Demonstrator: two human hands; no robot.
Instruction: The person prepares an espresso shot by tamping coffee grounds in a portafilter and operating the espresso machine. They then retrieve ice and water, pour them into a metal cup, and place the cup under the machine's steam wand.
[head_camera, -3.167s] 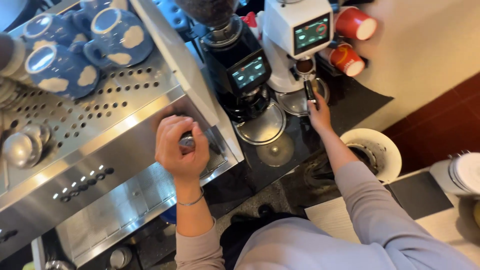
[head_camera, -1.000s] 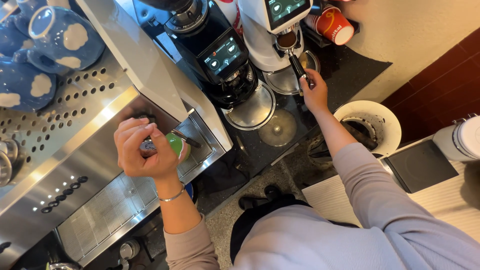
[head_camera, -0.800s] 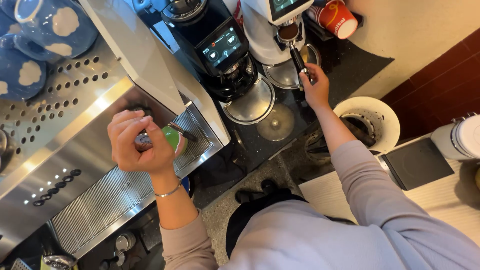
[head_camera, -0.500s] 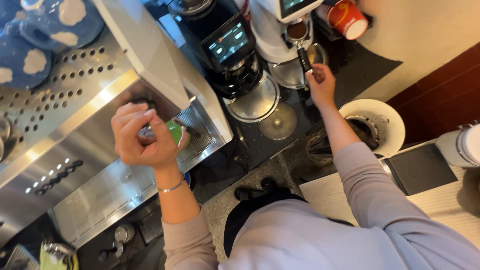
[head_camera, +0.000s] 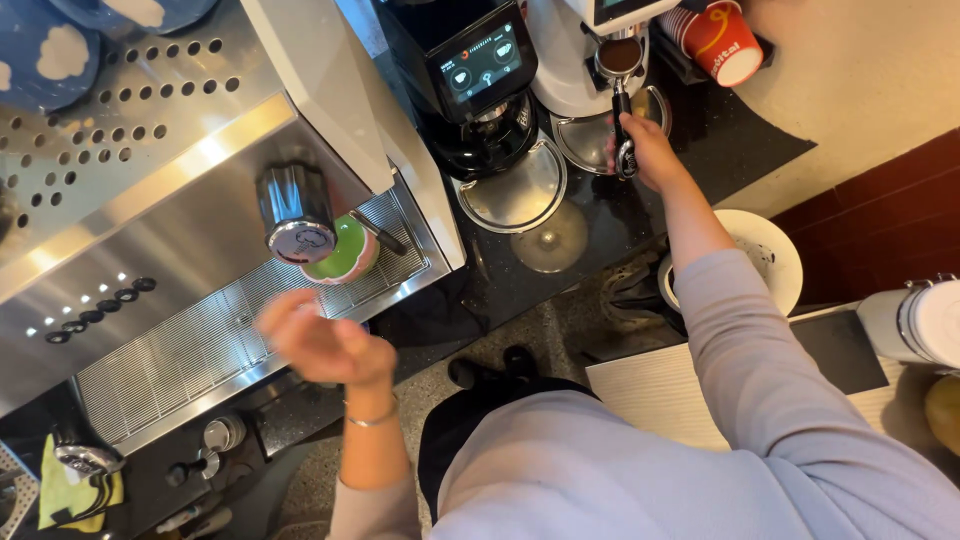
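Observation:
My right hand (head_camera: 648, 150) grips the black handle of a portafilter (head_camera: 621, 95) whose basket of ground coffee sits under the white grinder (head_camera: 590, 40). My left hand (head_camera: 320, 345) is blurred, holds nothing, and hovers with fingers apart over the drip tray grille (head_camera: 200, 345) of the steel espresso machine (head_camera: 180, 180). Just above it a steel steam knob (head_camera: 293, 212) sticks out from the machine front. A green cup (head_camera: 345, 255) stands on the grille under it, with a thin steam wand (head_camera: 378, 232) beside it.
A black grinder with a lit screen (head_camera: 478, 70) stands between the machine and the white grinder. Blue cups with white clouds (head_camera: 60, 60) rest on the machine top. A red paper cup (head_camera: 725, 45), a white knock bin (head_camera: 765, 255) and a yellow cloth (head_camera: 75, 490) lie around.
My left hand has let go of the steel knob and dropped down toward me over the grille. My right hand stays on the portafilter handle at the white grinder.

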